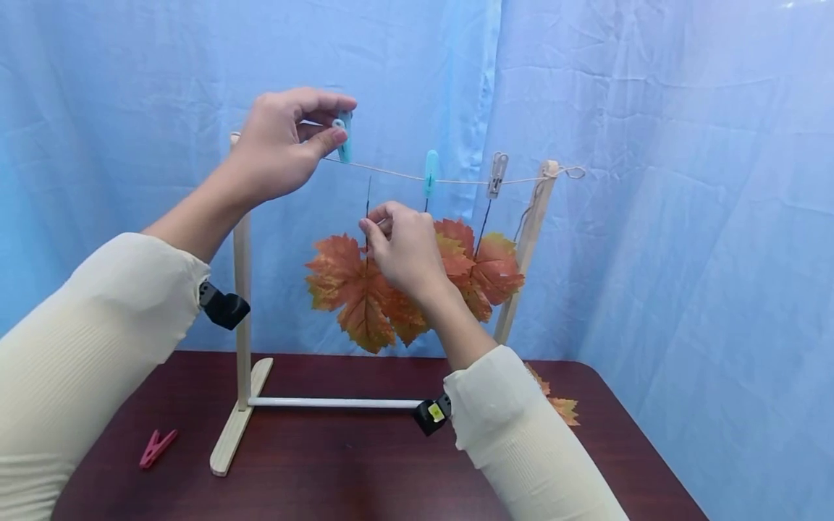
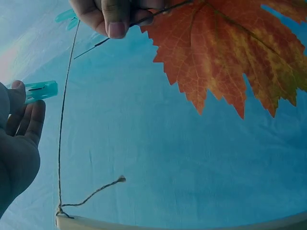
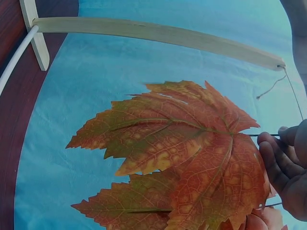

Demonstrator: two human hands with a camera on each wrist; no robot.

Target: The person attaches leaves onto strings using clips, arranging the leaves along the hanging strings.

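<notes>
Up at the left part of the string (image 1: pixel 397 173), my left hand (image 1: pixel 283 145) pinches a teal clothespin (image 1: pixel 346 145) between thumb and fingers. In the left wrist view the clothespin (image 2: pixel 43 90) points toward the string, a small gap between them. My right hand (image 1: pixel 410 250) pinches the dark, thin stem (image 1: pixel 368 199) of an orange-red artificial maple leaf (image 1: pixel 358 289). The stem's tip points up near the string, and the leaf (image 3: pixel 192 124) spreads below my fingers. Part of the stem is hidden by the fingertips.
A second teal clothespin (image 1: pixel 431 172) and a grey one (image 1: pixel 497 176) hold leaves (image 1: pixel 496 271) on the string, between wooden posts (image 1: pixel 242 318). A white rod (image 1: pixel 332 402) runs low across. On the dark table (image 1: pixel 313 477) lie a red clothespin (image 1: pixel 156 449) and another leaf (image 1: pixel 564 409).
</notes>
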